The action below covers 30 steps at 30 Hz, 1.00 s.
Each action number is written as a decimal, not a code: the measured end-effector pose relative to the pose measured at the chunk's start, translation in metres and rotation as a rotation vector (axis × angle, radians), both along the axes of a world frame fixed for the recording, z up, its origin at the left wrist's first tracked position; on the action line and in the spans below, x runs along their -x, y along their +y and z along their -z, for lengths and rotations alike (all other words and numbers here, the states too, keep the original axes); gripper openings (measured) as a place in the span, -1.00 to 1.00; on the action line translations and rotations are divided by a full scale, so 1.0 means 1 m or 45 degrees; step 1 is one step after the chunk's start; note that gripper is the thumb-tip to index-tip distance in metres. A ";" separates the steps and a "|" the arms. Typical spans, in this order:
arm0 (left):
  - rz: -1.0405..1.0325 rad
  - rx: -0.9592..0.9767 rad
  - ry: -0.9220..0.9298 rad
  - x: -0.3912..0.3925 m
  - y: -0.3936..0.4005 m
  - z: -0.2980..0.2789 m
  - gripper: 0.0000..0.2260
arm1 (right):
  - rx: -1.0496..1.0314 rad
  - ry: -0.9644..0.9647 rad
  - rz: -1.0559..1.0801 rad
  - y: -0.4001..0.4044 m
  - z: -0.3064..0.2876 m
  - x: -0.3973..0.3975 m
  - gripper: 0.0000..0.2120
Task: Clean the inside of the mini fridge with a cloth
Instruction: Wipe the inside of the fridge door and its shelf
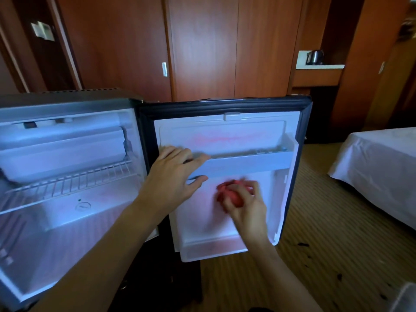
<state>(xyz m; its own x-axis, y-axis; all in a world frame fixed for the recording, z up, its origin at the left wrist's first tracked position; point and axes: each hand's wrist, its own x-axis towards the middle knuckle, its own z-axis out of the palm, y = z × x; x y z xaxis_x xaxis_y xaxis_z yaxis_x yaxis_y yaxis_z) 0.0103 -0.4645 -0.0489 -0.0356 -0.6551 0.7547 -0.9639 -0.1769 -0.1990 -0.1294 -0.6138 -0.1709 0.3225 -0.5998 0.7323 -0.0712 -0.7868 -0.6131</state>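
At frame centre: left hand (174,174) rests fingers-straight on the door shelf (245,164).
Right hand (244,204) grip: curled around red cloth (229,192), wiping the door liner (198,212).
Risk: leaning could snap that shelf.

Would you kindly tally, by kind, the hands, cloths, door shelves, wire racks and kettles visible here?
Hands: 2, left hand on the door shelf, right hand gripping the cloth
Cloths: 1, red cloth
Door shelves: 1, door shelf
Wire racks: 1, wire rack
Kettles: 1, kettle
Total: 6
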 end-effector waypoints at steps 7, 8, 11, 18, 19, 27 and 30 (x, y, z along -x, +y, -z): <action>0.003 0.028 0.008 0.002 0.000 0.001 -0.59 | 0.276 0.189 -0.011 0.044 0.003 -0.039 -0.82; 0.002 0.025 0.002 0.001 -0.001 0.002 -0.59 | 0.404 0.264 -0.048 0.050 0.008 -0.043 -0.82; 0.009 0.040 -0.013 0.000 -0.001 0.003 -0.60 | 0.370 0.281 -0.097 0.035 0.008 -0.026 -0.83; 0.008 0.071 0.048 0.005 0.000 0.003 -0.62 | 0.086 -0.009 0.086 -0.004 -0.001 -0.009 -0.82; 0.004 0.061 0.050 0.006 0.000 0.002 -0.61 | 0.152 0.059 0.071 0.003 0.010 -0.015 -0.81; -0.010 0.033 0.035 0.007 0.001 0.000 -0.62 | 0.420 0.544 -0.138 0.006 0.065 0.002 -0.81; -0.010 0.038 0.048 0.005 0.002 0.000 -0.62 | 0.329 0.238 -0.042 -0.011 0.013 0.003 -0.81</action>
